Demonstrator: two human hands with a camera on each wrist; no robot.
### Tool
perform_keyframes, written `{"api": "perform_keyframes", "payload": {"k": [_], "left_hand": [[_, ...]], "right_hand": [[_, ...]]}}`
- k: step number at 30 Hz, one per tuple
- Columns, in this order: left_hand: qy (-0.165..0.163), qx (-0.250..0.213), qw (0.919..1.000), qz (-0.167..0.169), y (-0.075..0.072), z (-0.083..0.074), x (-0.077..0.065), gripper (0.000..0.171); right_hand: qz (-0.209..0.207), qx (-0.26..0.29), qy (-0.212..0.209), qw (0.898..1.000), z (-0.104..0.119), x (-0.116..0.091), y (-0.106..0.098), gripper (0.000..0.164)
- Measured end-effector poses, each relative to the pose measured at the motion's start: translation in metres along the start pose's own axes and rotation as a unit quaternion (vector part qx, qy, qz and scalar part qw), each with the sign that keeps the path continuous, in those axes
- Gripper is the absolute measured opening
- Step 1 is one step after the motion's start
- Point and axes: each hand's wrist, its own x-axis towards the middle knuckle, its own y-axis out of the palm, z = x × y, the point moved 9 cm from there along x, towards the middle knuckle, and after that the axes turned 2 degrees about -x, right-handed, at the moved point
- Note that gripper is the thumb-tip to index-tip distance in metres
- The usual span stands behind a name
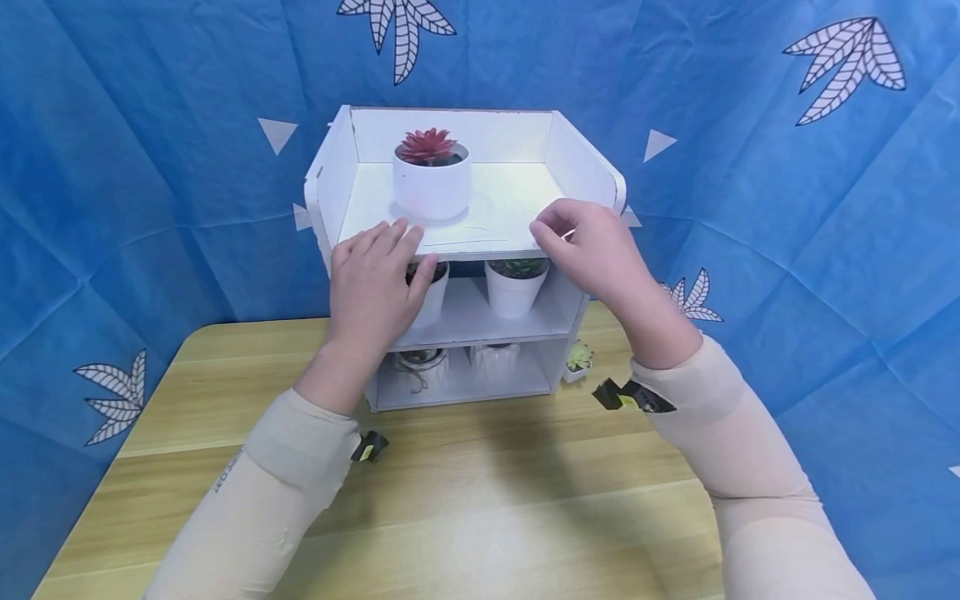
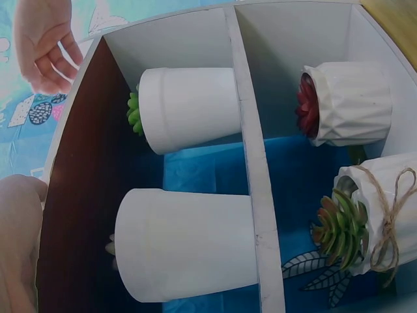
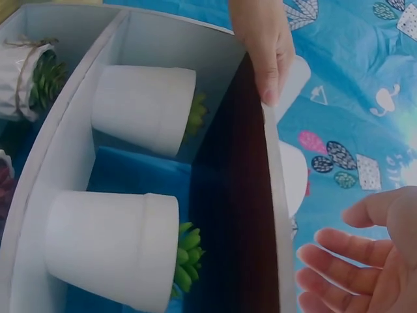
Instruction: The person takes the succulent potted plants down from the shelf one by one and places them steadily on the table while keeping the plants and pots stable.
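Observation:
A white three-level shelf unit point(image 1: 487, 337) stands on the table. Across the front edge of its top board lies my left hand point(image 1: 375, 279), fingers stretched over the board and thumb by the edge. Just behind those fingertips sits a round white pot point(image 1: 431, 187) with a red succulent point(image 1: 428, 147). My right hand point(image 1: 600, 246) hovers at the top board's right front, fingers loosely bent; in the right wrist view its palm point(image 3: 365, 274) holds nothing. Under the top board are two plain white pots point(image 2: 189, 244) with green plants point(image 3: 187, 257), one partly behind my left thumb.
On the bottom level stand a ribbed white pot point(image 2: 358, 104) with a red succulent and a twine-tied white pot point(image 2: 384, 215) with a green one. A small potted succulent point(image 1: 578, 358) is on the wooden table point(image 1: 450, 500) right of the unit. Blue patterned cloth point(image 1: 187, 167) hangs behind.

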Motion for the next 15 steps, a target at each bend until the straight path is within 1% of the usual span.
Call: {"api": "perform_keyframes", "payload": {"k": [9, 15], "left_hand": [[0.001, 0.0, 1.0, -0.001, 0.0, 0.0, 0.0, 0.058], [0.003, -0.002, 1.0, -0.002, 0.0, 0.0, 0.0, 0.058]], "right_hand": [[-0.03, -0.005, -0.011, 0.999, 0.002, 0.01, 0.01, 0.029], [-0.042, -0.011, -0.017, 0.999, 0.002, 0.012, 0.017, 0.028]]}}
